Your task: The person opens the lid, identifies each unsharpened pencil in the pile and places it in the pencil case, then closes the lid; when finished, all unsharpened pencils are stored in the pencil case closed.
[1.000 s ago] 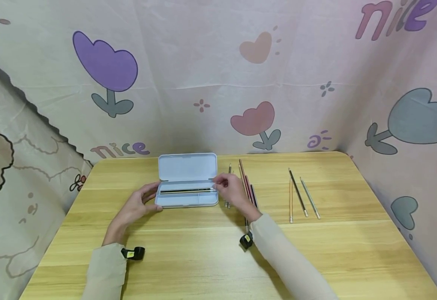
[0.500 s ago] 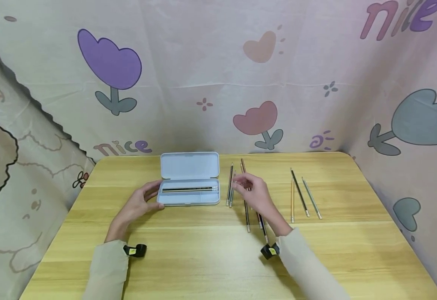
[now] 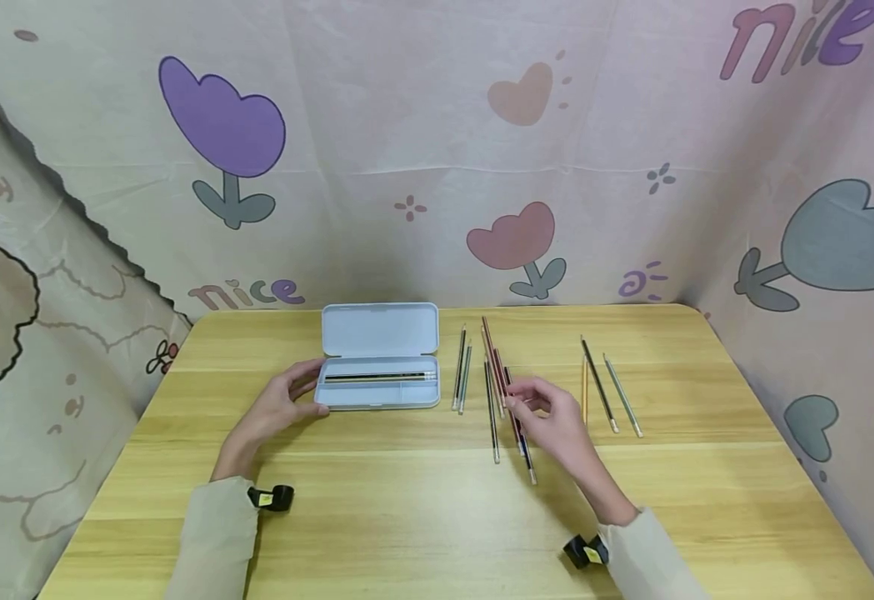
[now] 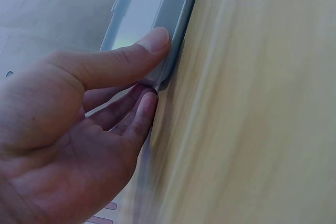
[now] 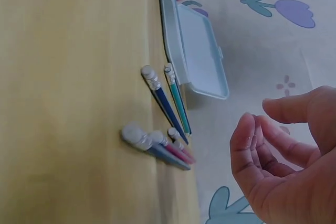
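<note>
A pale blue pencil case (image 3: 380, 331) stands with its lid raised near the back of the table. Dark striped pencils (image 3: 372, 378) lie lengthwise in its rear compartment. My left hand (image 3: 275, 407) holds the left end of the case, thumb on the front edge and fingers (image 4: 118, 113) at the end wall. Above a loose bunch of pencils, dark red (image 3: 491, 354) and black ones, hovers my right hand (image 3: 552, 417). Its fingers (image 5: 242, 145) are loosely bent, with a gap to the thumb and nothing between them.
Two pencils (image 3: 460, 367) lie just right of the case. Farther right, beyond the right hand, are a yellow pencil (image 3: 585, 387), a black pencil (image 3: 599, 383) and a grey-green pencil (image 3: 622, 394). A patterned cloth (image 3: 377, 125) hangs behind the wooden table (image 3: 407, 517).
My right hand has moved away from the case, rightward and toward the front, to the bunch of pencils. The left hand has kept its place on the case.
</note>
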Demonstrator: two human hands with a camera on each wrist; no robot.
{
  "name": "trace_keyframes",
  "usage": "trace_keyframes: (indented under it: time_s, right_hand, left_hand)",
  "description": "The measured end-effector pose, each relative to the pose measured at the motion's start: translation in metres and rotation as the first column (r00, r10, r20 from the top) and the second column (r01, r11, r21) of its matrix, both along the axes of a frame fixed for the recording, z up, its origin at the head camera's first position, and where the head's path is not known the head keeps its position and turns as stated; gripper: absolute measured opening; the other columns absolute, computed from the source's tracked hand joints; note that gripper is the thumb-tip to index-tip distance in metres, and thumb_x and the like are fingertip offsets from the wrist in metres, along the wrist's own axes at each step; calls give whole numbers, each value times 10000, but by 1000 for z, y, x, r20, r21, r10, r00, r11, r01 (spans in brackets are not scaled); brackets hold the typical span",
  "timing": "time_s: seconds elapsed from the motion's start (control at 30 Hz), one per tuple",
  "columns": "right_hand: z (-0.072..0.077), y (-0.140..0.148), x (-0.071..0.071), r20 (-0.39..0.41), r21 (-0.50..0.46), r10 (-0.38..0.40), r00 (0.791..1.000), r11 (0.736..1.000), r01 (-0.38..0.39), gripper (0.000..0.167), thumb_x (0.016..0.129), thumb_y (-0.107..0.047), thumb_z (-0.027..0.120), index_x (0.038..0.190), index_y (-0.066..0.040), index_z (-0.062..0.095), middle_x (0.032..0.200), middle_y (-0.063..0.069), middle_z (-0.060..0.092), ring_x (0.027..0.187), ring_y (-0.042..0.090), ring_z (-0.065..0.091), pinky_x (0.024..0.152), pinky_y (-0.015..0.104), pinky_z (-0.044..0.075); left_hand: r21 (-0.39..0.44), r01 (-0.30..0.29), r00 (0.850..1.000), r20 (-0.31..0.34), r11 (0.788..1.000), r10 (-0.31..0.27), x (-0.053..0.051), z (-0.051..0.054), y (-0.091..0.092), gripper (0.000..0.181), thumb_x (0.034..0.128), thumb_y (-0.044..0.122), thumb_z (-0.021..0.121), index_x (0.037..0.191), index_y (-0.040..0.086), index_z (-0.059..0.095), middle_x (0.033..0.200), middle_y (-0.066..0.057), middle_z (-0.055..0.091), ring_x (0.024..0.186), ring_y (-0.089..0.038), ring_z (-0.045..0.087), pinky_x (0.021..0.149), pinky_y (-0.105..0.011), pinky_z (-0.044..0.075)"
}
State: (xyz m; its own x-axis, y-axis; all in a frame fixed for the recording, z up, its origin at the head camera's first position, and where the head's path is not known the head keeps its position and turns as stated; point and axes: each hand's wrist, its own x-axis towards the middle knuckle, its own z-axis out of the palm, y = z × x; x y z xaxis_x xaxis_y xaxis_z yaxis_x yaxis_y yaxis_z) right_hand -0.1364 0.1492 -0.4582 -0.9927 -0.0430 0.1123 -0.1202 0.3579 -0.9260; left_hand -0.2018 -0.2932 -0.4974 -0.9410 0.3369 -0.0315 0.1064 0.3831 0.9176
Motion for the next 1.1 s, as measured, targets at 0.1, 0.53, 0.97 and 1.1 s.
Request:
trace_keyframes:
  time_s: [0.1,0.53,0.97,1.1]
  right_hand:
    - [-3,6,8,-15,15,-4,1000,1000,5,167,928,-57,746,1086,-3,735,946,83,705,821,246,682,663,261,617]
    - [-18,26,37,118,-44,-12,993,999,17,215,912,9,740,1113,50,678,958,168,669,809,316,677,596,340,643]
    - [-29,30,57,168,140,10,986,990,-34,227,843,10,804,1042,-5,697,868,38,660,744,150,638,603,224,606]
    - [-29,26,58,127,272,23,992,961,-57,235,814,-35,848,997,-31,701,806,-32,628,698,86,593,610,199,577]
  left_hand:
    - [6,5,1000,-2,1000,-5,-1,-2,-1,829,869,-37,777,1571,-26,336,1564,-279,377,1426,-497,373,1171,-494,378]
    - [-11,-3,1000,-3,1000,3,0,2,0,833,863,-41,778,1569,-32,334,1564,-287,375,1418,-504,383,1166,-512,382]
    - [-16,2,1000,-10,1000,-2,0,0,0,824,868,-40,776,1566,-34,338,1553,-289,383,1418,-507,379,1174,-507,373]
    - [-19,0,1000,-8,1000,0,0,1,0,826,865,-48,774,1566,-37,337,1548,-294,386,1416,-507,382,1170,-500,377]
